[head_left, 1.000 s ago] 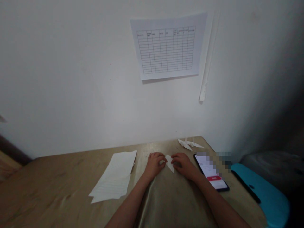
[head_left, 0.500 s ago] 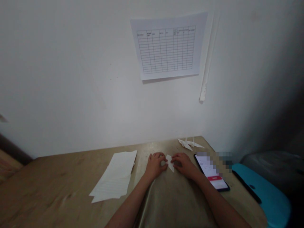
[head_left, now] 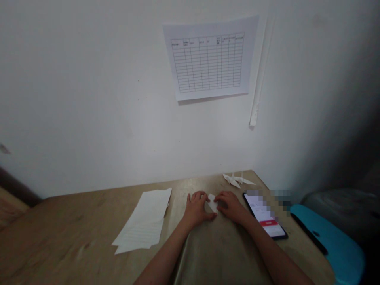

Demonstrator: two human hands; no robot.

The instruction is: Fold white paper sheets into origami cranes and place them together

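A small piece of folded white paper (head_left: pixel 211 201) stands between my two hands at the table's far middle, its lower tip hidden. My left hand (head_left: pixel 196 209) grips it from the left, with the thumb reaching across its lower part. My right hand (head_left: pixel 230 206) presses its fingertips against the paper's right side. Beyond my right hand lie white paper origami cranes (head_left: pixel 234 180). A loose stack of white paper sheets (head_left: pixel 142 221) rests left of my left hand.
A smartphone (head_left: pixel 263 213) lies to the right on the wooden table (head_left: pixel 68 225), partly pixelated. A shiny beige cloth (head_left: pixel 221 253) covers my lap. A printed grid sheet (head_left: pixel 208 59) hangs on the wall. A turquoise seat (head_left: pixel 335 241) stands beyond the table's right edge.
My left thumb has moved over the lower part of the folded paper, hiding its tip. My left hand sits slightly lower. The right hand, cranes and sheets stay in place.
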